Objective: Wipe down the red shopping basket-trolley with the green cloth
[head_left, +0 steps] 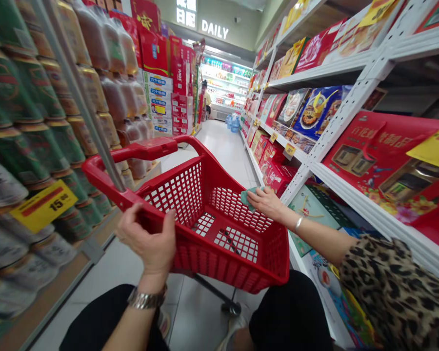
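Observation:
A red plastic shopping cart basket [219, 219] with latticed walls stands tilted in front of my knees, with nothing inside it. My left hand [148, 239] is closed round the rim at its near left corner, thumb on the inner side. On the far right rim, my right hand [265, 201] presses a green cloth [251, 197] against the plastic. The cart's handle [131, 151] curves up at the left, beside a slanted metal pole [84, 102]. A caster wheel [231, 308] shows below the basket.
Stacked cans [32, 146] and a yellow price tag [44, 204] line the left. Shelves with boxed goods [391, 165] stand close on the right. A tiled aisle [219, 146] leads to a lit cooler [227, 80], with a person [207, 100] near it.

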### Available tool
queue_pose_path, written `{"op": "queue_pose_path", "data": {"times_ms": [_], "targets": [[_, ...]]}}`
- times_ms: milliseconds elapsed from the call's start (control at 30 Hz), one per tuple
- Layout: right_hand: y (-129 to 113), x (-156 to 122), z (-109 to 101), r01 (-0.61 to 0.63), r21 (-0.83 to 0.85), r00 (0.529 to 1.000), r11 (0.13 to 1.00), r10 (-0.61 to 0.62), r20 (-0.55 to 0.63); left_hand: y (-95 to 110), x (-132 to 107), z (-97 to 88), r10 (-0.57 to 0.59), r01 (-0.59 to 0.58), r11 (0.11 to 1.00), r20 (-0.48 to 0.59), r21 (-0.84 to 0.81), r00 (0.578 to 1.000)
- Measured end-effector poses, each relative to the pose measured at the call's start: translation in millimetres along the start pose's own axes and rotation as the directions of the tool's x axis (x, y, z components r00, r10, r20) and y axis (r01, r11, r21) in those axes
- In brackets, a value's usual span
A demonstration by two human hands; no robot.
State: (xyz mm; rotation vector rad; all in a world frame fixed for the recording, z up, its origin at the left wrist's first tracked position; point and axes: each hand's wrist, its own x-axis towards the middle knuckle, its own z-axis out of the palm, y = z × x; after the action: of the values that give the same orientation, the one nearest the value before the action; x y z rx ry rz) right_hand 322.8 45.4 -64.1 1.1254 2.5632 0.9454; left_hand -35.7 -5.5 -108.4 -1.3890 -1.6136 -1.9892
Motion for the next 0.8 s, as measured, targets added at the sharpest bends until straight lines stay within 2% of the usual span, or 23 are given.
{"op": "queue_pose_path", "data": {"times_ms": [33, 100, 167, 200, 333, 400, 533, 633, 800], "targets": [[0.3, 9.6, -0.2, -0.01, 0.0, 1.0, 1.0, 0.01, -0.006, -10.6, 16.2, 3.2, -0.081, 0.081, 0.997, -0.064, -0.016, 0.995], [0.6, 27.8, -1.7, -0.042, 0.004, 0.999, 0.999, 0.042, -0.024, -31.8, 39.9, 7.6, -0.233, 0.221, 0.972, -0.172, -0.085, 0.957], [0.9, 44.9, -4.8, -0.082, 0.018, 0.996, 0.996, 0.082, -0.041, -51.4, 48.3, 9.2, -0.367, 0.341, 0.924, -0.159, -0.171, 0.916], [1.3, 53.7, -6.8, -0.102, 0.025, 0.994, 0.994, 0.103, -0.043, -59.9, 47.1, 9.3, -0.406, 0.382, 0.904, -0.103, -0.193, 0.908], [5.0, 94.8, -15.3, -0.15, 0.047, 0.988, 0.987, 0.152, -0.031, -81.1, 24.7, 7.0, -0.408, 0.438, 0.88, 0.179, -0.186, 0.895], [7.7, 118.6, -17.2, -0.155, 0.05, 0.987, 0.987, 0.157, -0.032, -84.8, 15.4, 5.2, -0.415, 0.457, 0.877, 0.246, -0.147, 0.876], [10.3, 154.2, -12.6, -0.178, 0.046, 0.983, 0.983, 0.18, -0.041, -87.4, 11.5, 2.7, -0.461, 0.494, 0.869, 0.308, -0.037, 0.833], [7.1, 157.8, -3.7, -0.189, 0.036, 0.981, 0.981, 0.19, -0.031, -89.2, 13.6, 2.3, -0.457, 0.507, 0.86, 0.359, -0.053, 0.814], [-2.9, 133.9, 13.4, -0.153, 0.034, 0.988, 0.988, 0.152, 0.011, -91.8, 16.1, 3.1, -0.45, 0.488, 0.873, 0.409, 0.013, 0.794]]}}
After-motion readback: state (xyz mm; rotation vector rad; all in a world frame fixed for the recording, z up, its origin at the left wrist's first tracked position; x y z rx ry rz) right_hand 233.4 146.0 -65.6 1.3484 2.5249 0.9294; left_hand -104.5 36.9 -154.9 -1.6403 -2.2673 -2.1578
